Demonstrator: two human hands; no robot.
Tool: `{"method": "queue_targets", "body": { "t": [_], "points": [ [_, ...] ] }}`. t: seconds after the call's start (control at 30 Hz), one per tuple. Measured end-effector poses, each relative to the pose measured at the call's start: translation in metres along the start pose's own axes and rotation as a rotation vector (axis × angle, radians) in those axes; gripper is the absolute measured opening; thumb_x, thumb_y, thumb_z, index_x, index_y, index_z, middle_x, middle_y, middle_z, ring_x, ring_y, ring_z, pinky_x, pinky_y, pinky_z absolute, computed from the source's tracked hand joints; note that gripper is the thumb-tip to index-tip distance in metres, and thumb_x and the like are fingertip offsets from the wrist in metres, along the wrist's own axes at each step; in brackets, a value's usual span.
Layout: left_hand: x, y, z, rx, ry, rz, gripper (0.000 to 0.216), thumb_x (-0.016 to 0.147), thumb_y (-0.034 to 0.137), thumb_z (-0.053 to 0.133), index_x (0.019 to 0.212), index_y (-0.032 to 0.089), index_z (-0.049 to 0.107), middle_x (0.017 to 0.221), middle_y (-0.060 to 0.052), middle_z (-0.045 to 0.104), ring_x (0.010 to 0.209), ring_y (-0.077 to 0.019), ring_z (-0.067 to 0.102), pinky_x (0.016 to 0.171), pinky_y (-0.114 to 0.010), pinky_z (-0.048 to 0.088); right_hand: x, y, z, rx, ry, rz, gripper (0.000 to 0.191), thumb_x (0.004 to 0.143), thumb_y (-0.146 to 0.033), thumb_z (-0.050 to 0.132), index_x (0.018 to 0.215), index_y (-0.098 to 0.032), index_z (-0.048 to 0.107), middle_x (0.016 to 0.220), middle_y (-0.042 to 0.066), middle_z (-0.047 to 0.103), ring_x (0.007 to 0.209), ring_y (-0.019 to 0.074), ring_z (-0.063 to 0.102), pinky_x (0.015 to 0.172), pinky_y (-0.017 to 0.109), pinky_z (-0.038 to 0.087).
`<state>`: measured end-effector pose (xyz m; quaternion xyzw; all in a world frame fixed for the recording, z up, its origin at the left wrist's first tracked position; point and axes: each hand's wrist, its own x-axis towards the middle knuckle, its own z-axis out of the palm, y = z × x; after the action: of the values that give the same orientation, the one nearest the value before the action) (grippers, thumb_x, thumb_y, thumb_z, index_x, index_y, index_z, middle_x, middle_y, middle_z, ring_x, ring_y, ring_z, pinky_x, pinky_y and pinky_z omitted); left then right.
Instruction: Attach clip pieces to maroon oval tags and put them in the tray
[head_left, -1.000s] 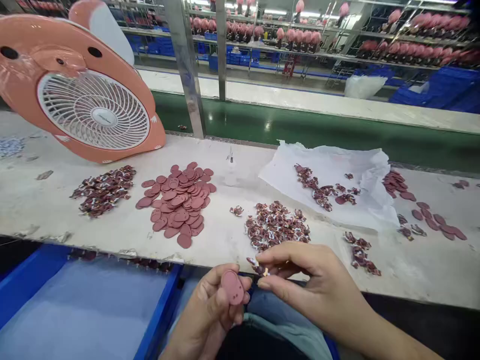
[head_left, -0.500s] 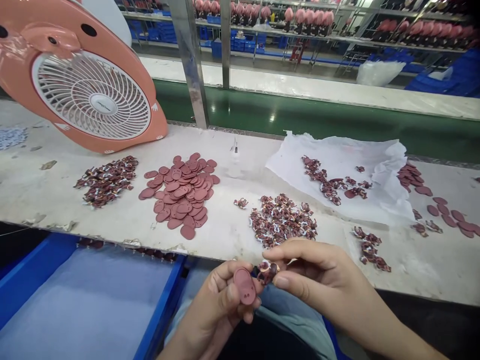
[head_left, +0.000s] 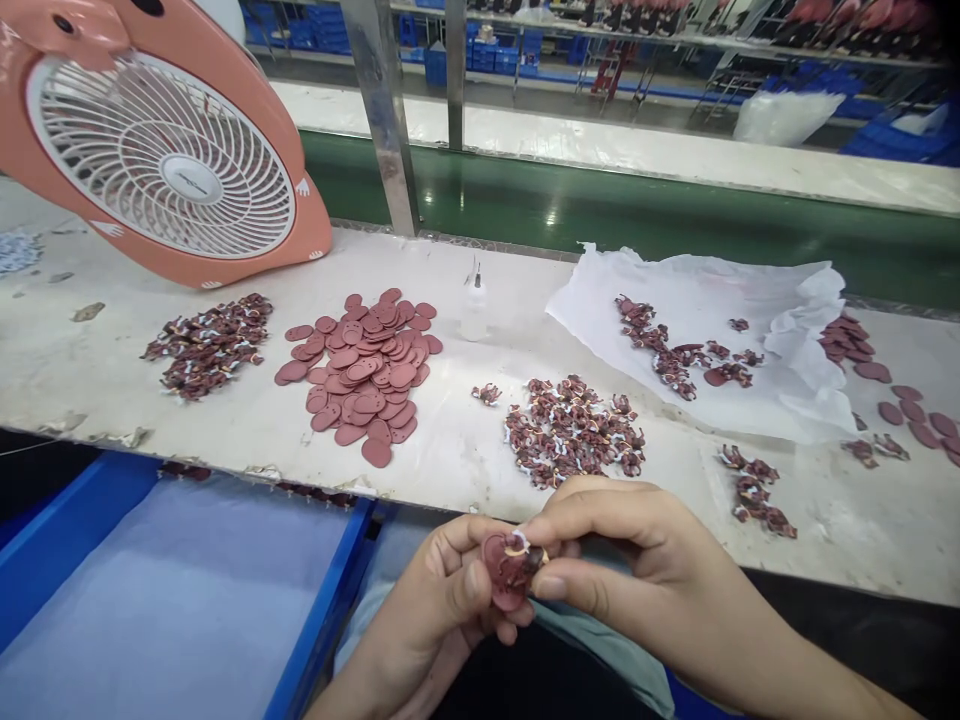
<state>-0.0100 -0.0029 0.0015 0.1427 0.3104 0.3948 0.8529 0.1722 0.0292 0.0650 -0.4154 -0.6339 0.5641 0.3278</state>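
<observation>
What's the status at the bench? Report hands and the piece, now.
Left hand pinching red oval piece. Right hand pressing small patterned piece onto its face. Nearest pile on bench just beyond, untouched.

- Left hand (head_left: 442, 610): lower centre of frame, rising from bottom edge; fingers curled, thumb (head_left: 471, 585) pressed against maroon oval disc (head_left: 501, 592), grip closed.
- Left wrist: bare, cut off by bottom edge.
- Right hand (head_left: 630, 560): lower centre-right, back of hand upward; index finger (head_left: 577, 505) and thumb (head_left: 574, 588) stretched toward left, tips pinched on small brown-and-white piece (head_left: 517, 553) lying against disc.
- Right forearm: bare, running to bottom right corner.
- Both hands: fingertips touching, just below frame centre.
</observation>
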Motion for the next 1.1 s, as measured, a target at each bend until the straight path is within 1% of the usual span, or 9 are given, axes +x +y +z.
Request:
{"method": "queue_targets", "body": {
  "t": [0.2, 0.33, 0.43, 0.6, 0.8, 0.93, 1.1],
  "points": [
    [0.0012, 0.0012, 0.0026, -0.020, 0.002, 0.001, 0.031, 0.065, 0.043, 0.081, 0.082, 0.017, 0.073, 0.066, 0.000, 0.066, 0.057, -0.0076, 0.058, 0.055, -0.017, 0.045, -0.0001, 0.0016, 0.0008, -0.027, 0.004, -0.011, 0.015, 0.083, -0.018, 0.072, 0.094, -0.028, 0.073, 0.080, -0.005, 0.069, 0.072, 0.0075, 0.063, 0.068, 0.016, 0.048],
    [0.0018, 0.0018, 0.0027, -0.026, 0.028, -0.015, 0.031, 0.064, 0.042, 0.081, 0.081, 0.017, 0.073, 0.066, 0.000, 0.066, 0.056, -0.0076, 0.058, 0.055, -0.017, 0.046, 0.0013, 0.0013, 0.0000, -0.058, -0.012, -0.042, 0.018, 0.084, -0.016, 0.071, 0.096, -0.029, 0.072, 0.080, -0.006, 0.069, 0.073, 0.0061, 0.063, 0.068, 0.014, 0.047],
    [0.0029, 0.0020, 0.0030, -0.026, 0.039, -0.022, 0.032, 0.063, 0.042, 0.082, 0.080, 0.017, 0.073, 0.066, 0.000, 0.065, 0.055, -0.0079, 0.058, 0.054, -0.017, 0.045, 0.0020, 0.0003, -0.0020, -0.130, -0.026, -0.084, 0.019, 0.084, -0.014, 0.070, 0.098, -0.028, 0.071, 0.081, -0.006, 0.069, 0.074, 0.0058, 0.063, 0.070, 0.014, 0.047],
    [0.0044, 0.0034, 0.0061, -0.025, 0.070, -0.019, 0.033, 0.062, 0.043, 0.083, 0.071, 0.014, 0.069, 0.065, -0.001, 0.064, 0.054, -0.0077, 0.057, 0.053, -0.017, 0.045, 0.0011, -0.0026, -0.0036, -0.209, -0.066, -0.124, 0.013, 0.086, -0.011, 0.067, 0.086, -0.024, 0.069, 0.083, -0.004, 0.071, 0.076, 0.0080, 0.064, 0.072, 0.017, 0.048],
    [0.0041, 0.0033, 0.0086, -0.028, 0.097, -0.030, 0.033, 0.062, 0.044, 0.082, 0.069, 0.014, 0.068, 0.064, 0.000, 0.062, 0.054, -0.0069, 0.056, 0.053, -0.016, 0.045, 0.0005, -0.0013, -0.0029, -0.164, -0.040, -0.068, 0.017, 0.084, -0.011, 0.068, 0.095, -0.025, 0.071, 0.081, -0.004, 0.071, 0.072, 0.0086, 0.064, 0.067, 0.017, 0.048],
    [0.0041, 0.0012, 0.0080, -0.013, 0.110, -0.028, 0.032, 0.064, 0.043, 0.081, 0.069, 0.014, 0.068, 0.065, 0.000, 0.062, 0.055, -0.0064, 0.055, 0.052, -0.016, 0.044, 0.0007, 0.0008, -0.0043, -0.186, -0.042, -0.042, 0.016, 0.083, -0.009, 0.068, 0.090, -0.023, 0.071, 0.080, -0.005, 0.070, 0.071, 0.0078, 0.064, 0.067, 0.017, 0.048],
    [0.0044, -0.0004, 0.0072, -0.007, 0.105, -0.034, 0.033, 0.064, 0.044, 0.081, 0.069, 0.014, 0.067, 0.067, 0.000, 0.062, 0.055, -0.0062, 0.055, 0.052, -0.015, 0.044, 0.0008, 0.0004, -0.0056, -0.233, -0.052, -0.065, 0.013, 0.084, -0.012, 0.068, 0.090, -0.023, 0.069, 0.079, -0.005, 0.070, 0.071, 0.0075, 0.063, 0.067, 0.016, 0.047]
  ]
}}
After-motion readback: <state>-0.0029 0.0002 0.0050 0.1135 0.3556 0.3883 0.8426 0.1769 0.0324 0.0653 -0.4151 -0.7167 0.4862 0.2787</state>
